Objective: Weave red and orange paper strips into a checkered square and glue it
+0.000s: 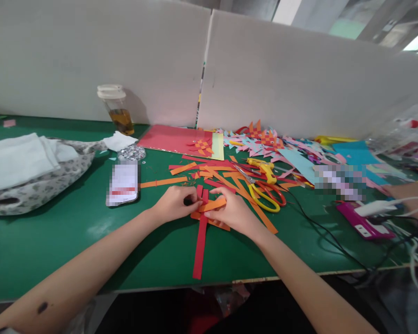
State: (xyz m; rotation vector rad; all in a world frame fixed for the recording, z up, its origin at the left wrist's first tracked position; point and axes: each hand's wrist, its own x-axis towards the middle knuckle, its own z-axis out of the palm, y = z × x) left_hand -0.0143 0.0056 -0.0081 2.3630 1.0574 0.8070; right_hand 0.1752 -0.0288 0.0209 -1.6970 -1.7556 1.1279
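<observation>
Near the table's front edge, my two hands meet over a small weave of red and orange paper strips. My left hand [177, 203] has its thumb and fingers pinched at the left side of the weave, on a red paper strip [200, 248] whose long end points toward me. From the right, my right hand [231, 211] curls its thumb and fingers around an orange paper strip [213, 204] that crosses the red one. Parts of the crossing are hidden by my fingers. Loose orange strips [245, 188] lie just behind my right hand.
Yellow-and-red-handled scissors [264, 197] and a yellow glue gun [264, 168] lie right of the strips. Woven paper fish [204, 147] rest on a red sheet [170, 138]. A phone [123, 182], a tea bottle [118, 111] and a pink power strip [364, 222] with cables stand around.
</observation>
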